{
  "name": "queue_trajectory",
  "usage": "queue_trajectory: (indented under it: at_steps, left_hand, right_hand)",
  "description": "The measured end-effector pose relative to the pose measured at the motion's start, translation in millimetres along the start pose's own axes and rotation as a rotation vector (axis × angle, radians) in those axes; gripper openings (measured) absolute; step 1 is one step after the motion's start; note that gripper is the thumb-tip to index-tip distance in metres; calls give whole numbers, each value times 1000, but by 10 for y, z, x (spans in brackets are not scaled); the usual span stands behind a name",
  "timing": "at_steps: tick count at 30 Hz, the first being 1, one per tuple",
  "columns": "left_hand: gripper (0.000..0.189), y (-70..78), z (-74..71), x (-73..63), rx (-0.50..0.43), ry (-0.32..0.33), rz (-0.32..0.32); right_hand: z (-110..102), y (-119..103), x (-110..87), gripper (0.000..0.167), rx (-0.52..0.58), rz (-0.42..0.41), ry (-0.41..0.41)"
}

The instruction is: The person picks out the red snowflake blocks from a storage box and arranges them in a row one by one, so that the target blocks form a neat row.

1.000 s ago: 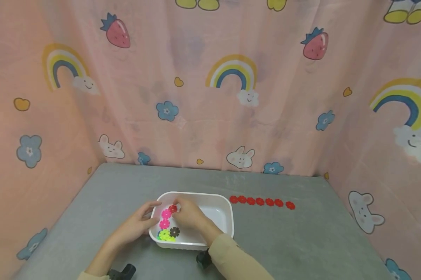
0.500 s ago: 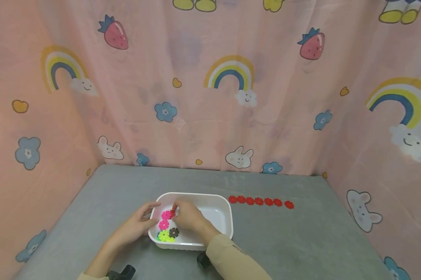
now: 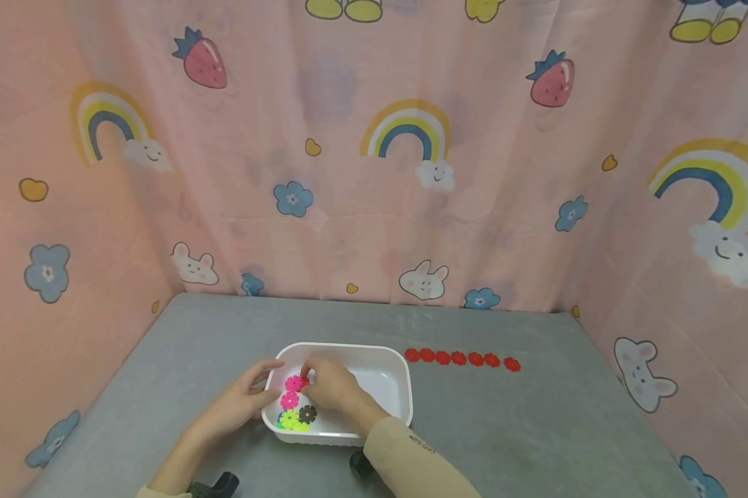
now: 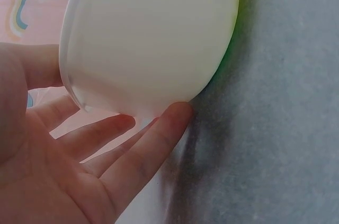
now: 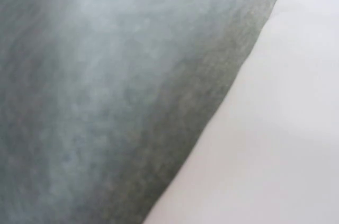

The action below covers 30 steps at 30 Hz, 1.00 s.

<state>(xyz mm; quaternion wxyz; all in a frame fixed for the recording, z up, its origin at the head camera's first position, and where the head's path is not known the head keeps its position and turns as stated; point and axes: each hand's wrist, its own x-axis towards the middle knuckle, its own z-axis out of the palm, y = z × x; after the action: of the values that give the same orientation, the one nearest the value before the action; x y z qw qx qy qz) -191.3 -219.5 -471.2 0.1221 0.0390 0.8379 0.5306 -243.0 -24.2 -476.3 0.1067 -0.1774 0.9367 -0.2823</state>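
Observation:
In the head view a white tray (image 3: 380, 377) stands on the grey table. My left hand (image 3: 246, 393) holds its left side, thumb at the rim; the left wrist view has the fingers (image 4: 148, 155) against the outer wall. Inside the tray, my right hand (image 3: 330, 384) pinches a red flower-shaped disc (image 3: 305, 381), mostly covered by the fingertips. Close beside it lie pink flower-shaped discs (image 3: 290, 400). Nearer the front are yellow discs (image 3: 290, 419) and a dark brown one (image 3: 308, 414). The right wrist view holds just table and a pale blurred surface, with no fingers showing.
A row of several red flower-shaped discs (image 3: 458, 358) lies on the table right of the tray, the last one spaced slightly apart. A pink patterned curtain (image 3: 349, 235) surrounds the table's back and sides.
The right hand's fingertips have closed over the red disc, which showed more fully a second ago and is now mostly covered. The left hand stays at the tray; the head view shifts slightly.

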Motion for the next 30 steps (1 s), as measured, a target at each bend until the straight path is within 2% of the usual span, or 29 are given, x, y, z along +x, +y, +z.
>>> queue_trajectory:
  at_steps: [8, 15, 23, 26, 30]
  left_hand:
    - [55, 13, -2, -10, -3, 2, -7]
    - [55, 16, 7, -12, -6, 3, 9]
    - [55, 37, 29, -20, -10, 10, 3]
    - [55, 28, 24, -15, -9, 13, 0]
    - [55, 18, 12, -17, -13, 10, -3]
  right_hand:
    - [-13, 28, -2, 16, 22, -17, -3]
    - [-16, 77, -9, 22, 57, -42, -1]
    - [-75, 70, -86, 25, 158, 0, 19]
    - [-107, 82, -110, 23, 185, -15, 43]
    - [-135, 122, -156, 22, 228, -26, 31]
